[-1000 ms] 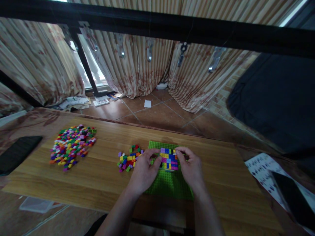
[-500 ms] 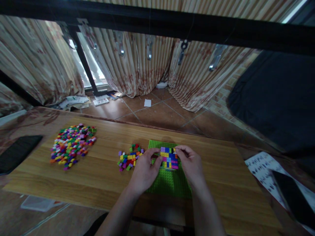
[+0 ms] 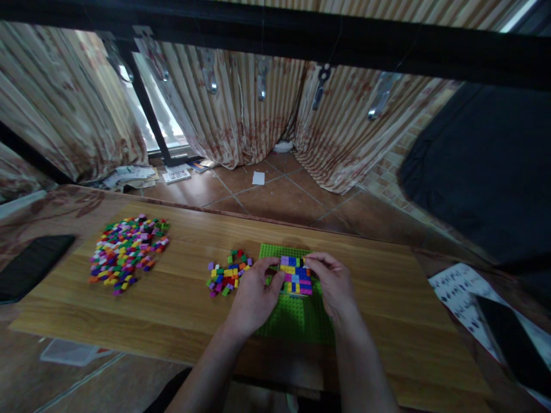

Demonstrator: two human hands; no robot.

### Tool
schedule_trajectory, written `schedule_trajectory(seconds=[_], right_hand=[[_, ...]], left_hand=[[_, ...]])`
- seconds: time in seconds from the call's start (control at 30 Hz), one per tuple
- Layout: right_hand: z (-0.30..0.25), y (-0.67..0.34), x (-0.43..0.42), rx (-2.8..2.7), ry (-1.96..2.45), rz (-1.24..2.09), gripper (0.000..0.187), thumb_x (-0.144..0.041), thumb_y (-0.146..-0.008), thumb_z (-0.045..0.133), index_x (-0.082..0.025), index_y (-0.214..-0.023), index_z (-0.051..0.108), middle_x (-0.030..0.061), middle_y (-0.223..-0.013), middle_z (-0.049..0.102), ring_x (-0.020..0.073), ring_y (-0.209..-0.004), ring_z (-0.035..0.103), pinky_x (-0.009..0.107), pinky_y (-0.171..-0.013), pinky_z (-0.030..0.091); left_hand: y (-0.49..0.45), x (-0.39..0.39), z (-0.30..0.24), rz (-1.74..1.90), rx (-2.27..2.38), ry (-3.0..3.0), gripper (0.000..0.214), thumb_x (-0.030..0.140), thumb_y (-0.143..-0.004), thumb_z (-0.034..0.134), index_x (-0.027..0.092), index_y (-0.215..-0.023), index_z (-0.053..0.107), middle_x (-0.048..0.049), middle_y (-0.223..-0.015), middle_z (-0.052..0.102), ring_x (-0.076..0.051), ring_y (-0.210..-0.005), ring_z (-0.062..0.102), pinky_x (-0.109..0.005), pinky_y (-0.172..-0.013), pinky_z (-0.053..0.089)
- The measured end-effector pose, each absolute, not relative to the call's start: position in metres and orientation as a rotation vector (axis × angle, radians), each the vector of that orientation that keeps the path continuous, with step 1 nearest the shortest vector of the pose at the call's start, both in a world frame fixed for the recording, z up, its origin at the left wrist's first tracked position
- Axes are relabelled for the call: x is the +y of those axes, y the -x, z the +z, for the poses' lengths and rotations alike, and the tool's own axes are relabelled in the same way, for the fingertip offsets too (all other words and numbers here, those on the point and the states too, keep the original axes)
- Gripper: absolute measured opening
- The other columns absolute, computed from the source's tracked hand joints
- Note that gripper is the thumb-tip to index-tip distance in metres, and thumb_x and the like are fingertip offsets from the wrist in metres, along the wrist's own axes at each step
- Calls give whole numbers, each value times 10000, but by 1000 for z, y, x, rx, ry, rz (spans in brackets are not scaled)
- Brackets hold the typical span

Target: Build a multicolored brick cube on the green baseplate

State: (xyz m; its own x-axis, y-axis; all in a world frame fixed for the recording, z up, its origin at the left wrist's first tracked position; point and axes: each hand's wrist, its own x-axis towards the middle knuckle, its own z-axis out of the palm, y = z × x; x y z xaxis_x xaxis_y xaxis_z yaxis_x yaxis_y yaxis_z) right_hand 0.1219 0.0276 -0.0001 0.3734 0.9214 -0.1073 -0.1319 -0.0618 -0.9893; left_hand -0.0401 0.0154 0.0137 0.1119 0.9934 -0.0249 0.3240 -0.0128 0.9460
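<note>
Wood-grain table (image 3: 172, 310) fills the lower part of the head view, with a terracotta tiled floor (image 3: 279, 198) beyond it, striped curtains (image 3: 241, 115) hanging to the floor, and a black bar (image 3: 301, 40) crossing overhead. A dark cloth (image 3: 486, 166) covers the right side of the room.

On the table a large pile of bricks (image 3: 127, 249) lies at the far left and a small pile of bricks (image 3: 228, 272) lies just beside the left hand (image 3: 253, 295). A flat dark slab (image 3: 30, 267) is cut off by the left edge, and a printed sheet (image 3: 465, 292) runs out of frame on the right.

Both hands cover the side edges of the brick patch (image 3: 296, 275), and the wrists hide part of the green baseplate (image 3: 297, 321). Whether a loose brick sits between any fingertips is too small to make out.

The brick patch sits on the far half of the baseplate, studs up. The baseplate's long axis runs away from the person, and the patch lies square to it. The left thumb and forefinger pinch the patch's left far corner. The right hand (image 3: 333, 284) curls its fingertips onto the right far corner.
</note>
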Motion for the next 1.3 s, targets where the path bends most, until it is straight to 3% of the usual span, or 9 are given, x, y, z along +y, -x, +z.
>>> schedule_trajectory(seconds=[0.57,0.87,1.3], right_hand=[[4,-120,24,-685,1247,1103,192,-297,-531,829,-221,-684,742,7,-731,726,156,-677,622,306,-671,501],[6,-117,25,-612,1293,1193,159,-305,-530,808,-208,-631,732,-5,-601,679,138,-549,569,285,-556,466],[4,-123,23,-722,1305,1148,193,-324,-529,840,-212,-664,759,5,-679,711,142,-640,588,286,-637,461]], left_hand=[[40,16,8,949,1314,-1455,324,300,-874,587,166,-1165,642,-108,-1083,719,-200,-901,699,-323,-807,562],[40,15,8,952,1330,-1478,305,290,-875,586,162,-1143,654,-112,-1053,723,-211,-879,696,-335,-794,558],[39,15,10,931,1354,-1488,273,278,-870,593,163,-1108,661,-116,-1114,710,-217,-959,686,-327,-828,553]])
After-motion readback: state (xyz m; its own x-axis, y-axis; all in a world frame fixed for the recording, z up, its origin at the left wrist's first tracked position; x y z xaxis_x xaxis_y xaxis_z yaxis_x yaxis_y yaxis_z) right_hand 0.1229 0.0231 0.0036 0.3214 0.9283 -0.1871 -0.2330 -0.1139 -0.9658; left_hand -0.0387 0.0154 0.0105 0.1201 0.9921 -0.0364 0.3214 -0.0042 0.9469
